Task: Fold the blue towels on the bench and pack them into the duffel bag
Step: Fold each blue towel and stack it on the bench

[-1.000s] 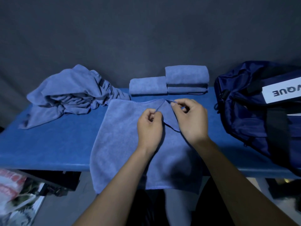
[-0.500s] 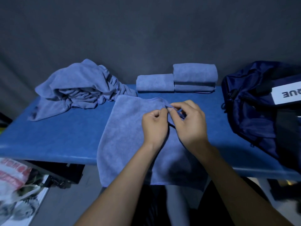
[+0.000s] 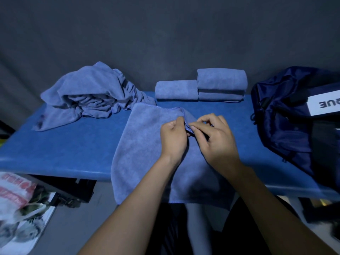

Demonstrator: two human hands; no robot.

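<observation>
A blue towel (image 3: pixel 145 144) lies spread across the blue bench (image 3: pixel 73 150), its near end hanging over the front edge. My left hand (image 3: pixel 173 138) and my right hand (image 3: pixel 215 138) both pinch its folded-over top right corner, close together. A crumpled heap of blue towels (image 3: pixel 90 94) lies at the back left. Three folded towels sit at the back: one alone (image 3: pixel 175 89), two stacked (image 3: pixel 221 83) to its right. The dark navy duffel bag (image 3: pixel 287 116) stands on the right end of the bench.
A grey wall runs behind the bench. A white label with letters (image 3: pixel 323 103) lies on the bag. Printed bags or magazines (image 3: pixel 20 203) sit on the floor at the lower left, under the bench edge.
My hands have drawn the pinched towel corner down and toward me, closer together. The view has shifted slightly, so everything sits a bit further right.
</observation>
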